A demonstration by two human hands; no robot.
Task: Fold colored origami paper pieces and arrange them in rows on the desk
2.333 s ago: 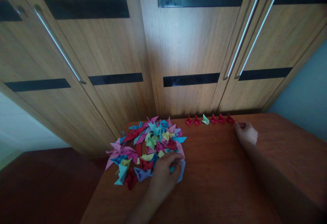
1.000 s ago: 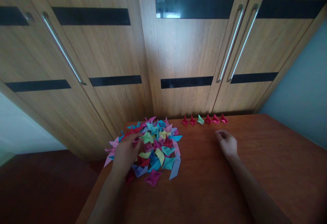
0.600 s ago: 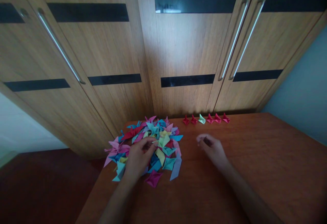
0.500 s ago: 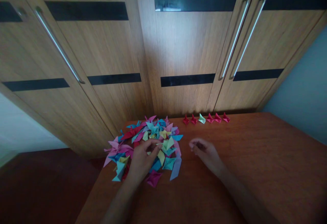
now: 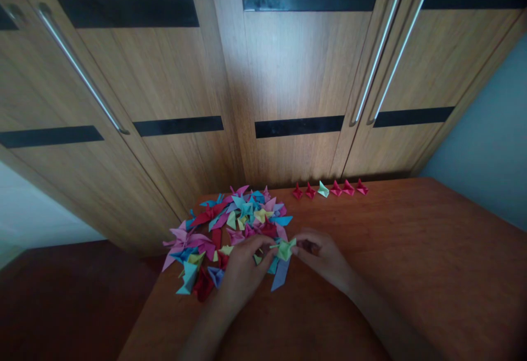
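Head view: green paper piece (image 5: 284,249) is up btwn both hands, just right of the pile of folded paper (image 5: 242,207), in line w/ the middle of the worktop (image 5: 391,251), L to R roughly. L hand (image 5: 247,265) nearly closed, thumb & fingers pinching the piece's left side; R hand (image 5: 327,254) also in a narrow pinch, tips at its right point, rest of the fingers curled. Looks like a two-handed hold, poss. adjusting the folds; can't tell how high it sits off the wood. Next move calls for a light touch, I'd say: thin paper, small points, easy to crush, so one side wants to stay steady while the other shifts. Pile runs from nr the far left corner down along the left edge, mixed pink, blue, red, yellow & green. L hand covers its front right part, so what's under there is hidden. Lavender strip (image 5: 280,274) pokes out nearer the front edge, close below the green piece; loose bits here could snag or get nudged, imo. Along the far edge, right of the pile: row of six small folded pieces (image 5: 323,189), spaced apart, pale green third from left, others red. Cupboard doors (image 5: 288,65) w/ long metal handles (image 5: 376,56) stand right behind that edge. Light's dim, fine creases unclear.
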